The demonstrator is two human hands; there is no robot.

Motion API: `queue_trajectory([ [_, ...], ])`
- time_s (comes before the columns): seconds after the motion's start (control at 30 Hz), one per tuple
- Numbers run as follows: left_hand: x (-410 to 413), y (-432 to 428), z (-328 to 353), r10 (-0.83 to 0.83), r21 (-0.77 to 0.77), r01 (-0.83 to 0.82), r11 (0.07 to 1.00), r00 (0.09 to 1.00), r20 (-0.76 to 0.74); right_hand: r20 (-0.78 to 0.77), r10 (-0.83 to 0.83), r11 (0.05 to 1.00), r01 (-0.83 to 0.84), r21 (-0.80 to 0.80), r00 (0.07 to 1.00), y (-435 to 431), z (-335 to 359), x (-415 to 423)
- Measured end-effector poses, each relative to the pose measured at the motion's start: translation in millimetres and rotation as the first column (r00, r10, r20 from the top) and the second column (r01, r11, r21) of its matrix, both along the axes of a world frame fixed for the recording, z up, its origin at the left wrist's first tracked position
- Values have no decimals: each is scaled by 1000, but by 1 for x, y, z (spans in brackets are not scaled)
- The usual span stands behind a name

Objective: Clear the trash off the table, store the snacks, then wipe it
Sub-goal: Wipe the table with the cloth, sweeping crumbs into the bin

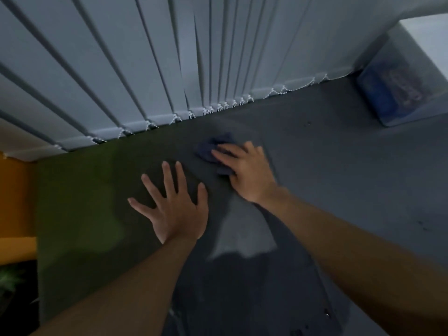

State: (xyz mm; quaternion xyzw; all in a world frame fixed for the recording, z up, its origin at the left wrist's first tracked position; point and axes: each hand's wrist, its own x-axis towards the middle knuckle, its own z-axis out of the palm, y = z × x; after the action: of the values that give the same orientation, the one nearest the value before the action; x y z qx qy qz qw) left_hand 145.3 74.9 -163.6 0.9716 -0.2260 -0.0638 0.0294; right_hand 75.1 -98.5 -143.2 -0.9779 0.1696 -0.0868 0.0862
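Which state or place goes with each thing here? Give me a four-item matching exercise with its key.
Things:
1 left hand
2 right hand
3 cloth
4 box

States or places:
a far right, away from both hands
b flat, fingers spread, holding nothing
c crumpled under a hand
d pressing on the cloth

Pairs: 1-b, 2-d, 3-c, 4-a

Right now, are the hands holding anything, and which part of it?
The right hand presses a crumpled dark blue cloth onto the grey table, fingers laid over its middle. The left hand lies spread on the table, holding nothing.
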Motion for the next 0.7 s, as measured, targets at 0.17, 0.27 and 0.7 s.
queue_trajectory([
  [0.17,1,-1,3,-7,30,8,1000,1000,-25,10,-594,796,586,148,804,-22,0,23],
  [0.27,2,0,3,-26,37,27,999,999,-18,73,-276,954,264,139,958,5,-1,22],
  [0.7,-2,-60,31,-284,-156,270,950,956,-72,19,-139,990,138,26,990,-45,-1,-57],
])
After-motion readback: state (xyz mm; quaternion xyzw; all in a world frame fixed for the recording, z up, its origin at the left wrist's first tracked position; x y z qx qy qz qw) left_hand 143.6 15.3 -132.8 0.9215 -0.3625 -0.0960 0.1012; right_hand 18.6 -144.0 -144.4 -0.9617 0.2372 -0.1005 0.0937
